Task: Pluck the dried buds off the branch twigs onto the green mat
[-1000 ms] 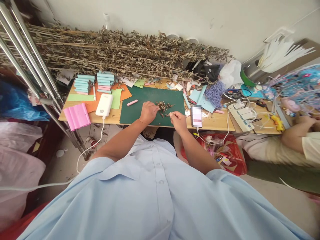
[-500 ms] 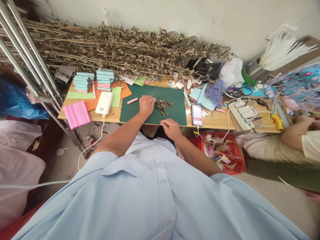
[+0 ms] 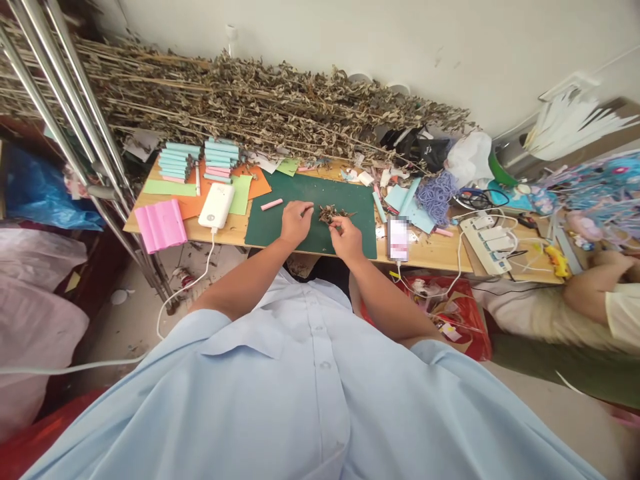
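A small heap of crumbled dried leaves lies on the dark green cutting mat. My right hand reaches in at the heap's near edge, thumb and fingertips pinched on dried leaves. Just left of the heap, my left hand rests over the mat with its fingers curled together; what they hold, if anything, is too small to make out. A thin pink paper roll lies on the mat to the left of that hand.
Stacked blue paper rolls, a white power bank and pink paper sit leftward. Long dried stalks line the back. Rightward are a phone, a power strip and another person's arm.
My right hand has moved from the mat's near edge up to the leaf heap. My left hand has shifted slightly nearer me. The whole view has tilted a little.
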Motion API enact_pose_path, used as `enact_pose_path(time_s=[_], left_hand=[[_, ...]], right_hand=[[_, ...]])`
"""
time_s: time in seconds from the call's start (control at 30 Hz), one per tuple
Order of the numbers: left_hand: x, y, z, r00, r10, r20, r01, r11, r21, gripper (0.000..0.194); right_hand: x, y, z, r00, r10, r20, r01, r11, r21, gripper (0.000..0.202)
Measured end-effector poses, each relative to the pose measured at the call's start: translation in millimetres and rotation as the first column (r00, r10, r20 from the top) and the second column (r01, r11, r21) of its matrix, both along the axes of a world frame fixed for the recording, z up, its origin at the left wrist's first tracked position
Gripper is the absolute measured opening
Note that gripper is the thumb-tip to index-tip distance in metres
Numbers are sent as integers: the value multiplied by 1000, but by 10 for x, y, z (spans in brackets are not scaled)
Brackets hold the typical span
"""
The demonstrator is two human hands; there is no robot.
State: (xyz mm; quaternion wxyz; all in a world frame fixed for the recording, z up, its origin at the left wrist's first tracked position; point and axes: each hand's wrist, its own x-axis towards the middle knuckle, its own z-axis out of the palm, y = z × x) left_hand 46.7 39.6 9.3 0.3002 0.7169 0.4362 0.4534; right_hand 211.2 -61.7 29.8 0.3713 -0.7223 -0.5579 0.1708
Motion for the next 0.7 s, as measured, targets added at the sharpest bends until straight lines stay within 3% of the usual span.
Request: enact_pose_path(time_s=[0.13, 0.27, 0.53, 0.63, 0.7], left_hand=[[64, -179, 85, 984, -147, 105, 161, 977, -140, 20], [166, -253, 170, 960, -226, 166, 254, 951, -178, 15], [187, -189, 98, 980, -199, 27, 201, 960, -196, 17], [132, -128, 56, 997, -80, 18, 82, 981, -175, 17], [78, -96, 47, 998, 14, 54, -3, 980, -198, 17]], right_hand=[[-42, 69, 22, 910, -82, -406, 88, 996, -2, 46], [-81, 99, 71, 865, -66, -498, 73, 997, -6, 50], [26, 172, 17, 898, -65, -435, 90, 995, 35, 44], [42, 130, 20, 953, -81, -293, 90, 996, 17, 39], [34, 66, 42, 988, -7, -151, 10, 1000, 19, 35]])
